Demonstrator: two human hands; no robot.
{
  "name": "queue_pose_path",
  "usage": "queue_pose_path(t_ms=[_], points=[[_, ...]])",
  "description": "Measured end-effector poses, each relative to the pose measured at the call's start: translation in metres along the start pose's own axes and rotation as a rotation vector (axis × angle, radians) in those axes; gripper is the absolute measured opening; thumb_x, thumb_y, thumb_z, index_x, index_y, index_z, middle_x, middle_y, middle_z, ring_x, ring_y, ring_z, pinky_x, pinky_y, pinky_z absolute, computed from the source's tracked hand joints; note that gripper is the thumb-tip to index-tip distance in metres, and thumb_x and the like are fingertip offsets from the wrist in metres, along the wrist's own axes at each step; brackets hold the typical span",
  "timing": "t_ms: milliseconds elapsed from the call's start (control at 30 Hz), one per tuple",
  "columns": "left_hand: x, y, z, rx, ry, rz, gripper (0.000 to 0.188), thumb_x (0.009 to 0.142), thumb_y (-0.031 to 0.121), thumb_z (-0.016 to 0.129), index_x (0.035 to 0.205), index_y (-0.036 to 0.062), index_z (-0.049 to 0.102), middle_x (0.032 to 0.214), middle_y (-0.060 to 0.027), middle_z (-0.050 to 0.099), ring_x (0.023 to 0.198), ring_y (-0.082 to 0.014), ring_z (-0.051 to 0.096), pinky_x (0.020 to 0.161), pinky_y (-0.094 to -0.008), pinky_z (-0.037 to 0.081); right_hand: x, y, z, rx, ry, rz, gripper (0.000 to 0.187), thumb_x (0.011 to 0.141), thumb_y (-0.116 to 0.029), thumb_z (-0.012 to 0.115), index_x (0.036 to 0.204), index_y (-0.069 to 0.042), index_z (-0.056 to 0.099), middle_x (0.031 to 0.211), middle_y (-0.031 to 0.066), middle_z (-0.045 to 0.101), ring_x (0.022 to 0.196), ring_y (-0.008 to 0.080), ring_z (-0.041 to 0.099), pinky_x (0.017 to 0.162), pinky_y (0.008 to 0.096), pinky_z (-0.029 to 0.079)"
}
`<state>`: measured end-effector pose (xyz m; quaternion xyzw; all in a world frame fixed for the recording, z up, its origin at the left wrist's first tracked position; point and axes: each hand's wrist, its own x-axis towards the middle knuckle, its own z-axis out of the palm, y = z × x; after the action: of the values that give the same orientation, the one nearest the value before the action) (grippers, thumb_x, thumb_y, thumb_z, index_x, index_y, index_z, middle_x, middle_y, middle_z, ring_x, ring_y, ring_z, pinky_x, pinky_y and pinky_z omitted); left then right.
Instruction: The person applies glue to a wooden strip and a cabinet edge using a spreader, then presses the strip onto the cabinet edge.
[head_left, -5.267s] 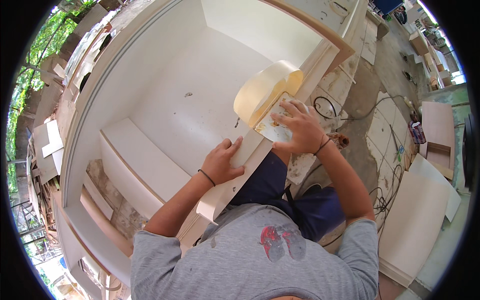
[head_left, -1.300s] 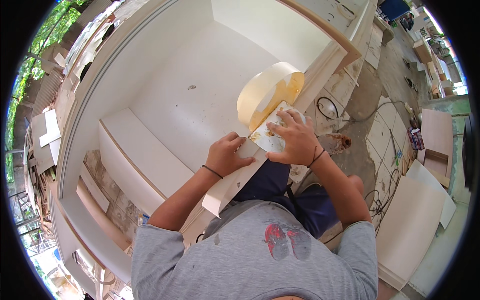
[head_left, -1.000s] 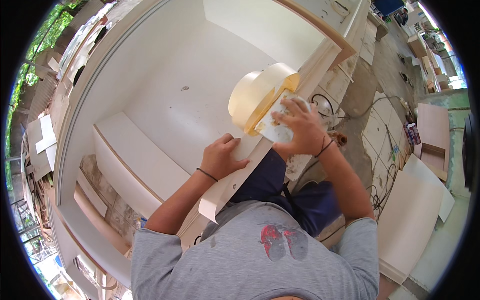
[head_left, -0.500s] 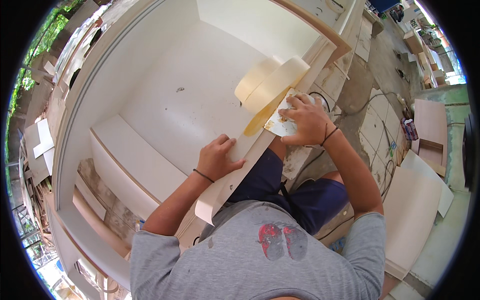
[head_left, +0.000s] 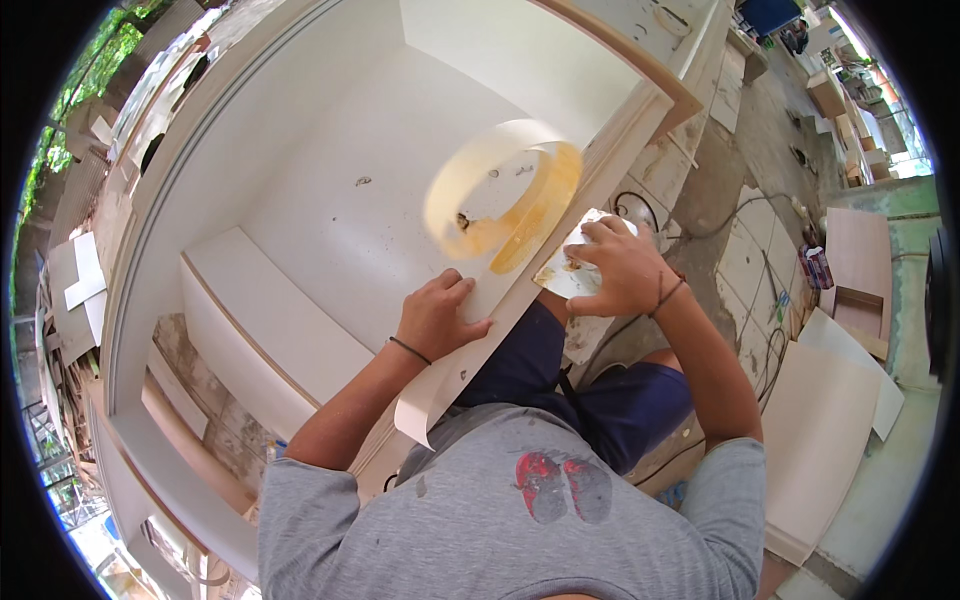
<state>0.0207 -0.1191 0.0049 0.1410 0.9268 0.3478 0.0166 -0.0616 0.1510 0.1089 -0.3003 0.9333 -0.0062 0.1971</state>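
A long cream edging strip (head_left: 500,297) lies along the front rail of a white cabinet (head_left: 395,130). Its far part curls up into a blurred loop (head_left: 565,180), with wet yellow glue on the inner face. My left hand (head_left: 437,318) is closed over the strip and rail, thumb on the near side. A flat white card-like spreader (head_left: 572,278), smeared with brownish glue, is gripped in my right hand (head_left: 620,268). The spreader is just on the near side of the rail, beside the glue-coated stretch. The strip's near end (head_left: 413,418) bends down by my shirt.
Inside the cabinet stands a pale divider (head_left: 270,300). Tiled floor with a dark cable (head_left: 735,215) stretches to the right. Several board panels (head_left: 825,440) lean at the far right, near a small red-and-blue package (head_left: 815,268). More white offcuts (head_left: 88,285) are piled at the left.
The strip's loop has swung left and down over the cabinet, opening its glued inner face to view. My right hand and spreader have shifted slightly right and down, off the strip. My left hand stays put.
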Motion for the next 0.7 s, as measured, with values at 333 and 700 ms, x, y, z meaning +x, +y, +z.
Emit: queue_pose_path(t_ms=[333, 700], points=[[-0.005, 0.000, 0.001, -0.030, 0.030, 0.002, 0.055, 0.064, 0.033, 0.081, 0.108, 0.0027, 0.067, 0.100, -0.0112, 0.064, 0.086, -0.0293, 0.067, 0.076, -0.0385, 0.054, -0.038, -0.040, -0.035, 0.592, 0.012, -0.451, 0.070, 0.063, -0.049, 0.077, 0.121, -0.011, 0.066, 0.129, 0.0222, 0.054, 0.125, 0.0394, 0.046, 0.101, 0.0483, 0.038], [0.002, 0.005, -0.005, -0.125, -0.118, -0.014, 0.051, 0.071, 0.030, 0.077, 0.105, -0.0059, 0.064, 0.100, -0.0171, 0.063, 0.094, -0.0326, 0.064, 0.084, -0.0394, 0.052, -0.013, -0.048, -0.004, 0.662, 0.240, -0.381, 0.074, 0.064, -0.050, 0.074, 0.125, -0.011, 0.064, 0.136, 0.0218, 0.049, 0.127, 0.0420, 0.045, 0.106, 0.0506, 0.035]])
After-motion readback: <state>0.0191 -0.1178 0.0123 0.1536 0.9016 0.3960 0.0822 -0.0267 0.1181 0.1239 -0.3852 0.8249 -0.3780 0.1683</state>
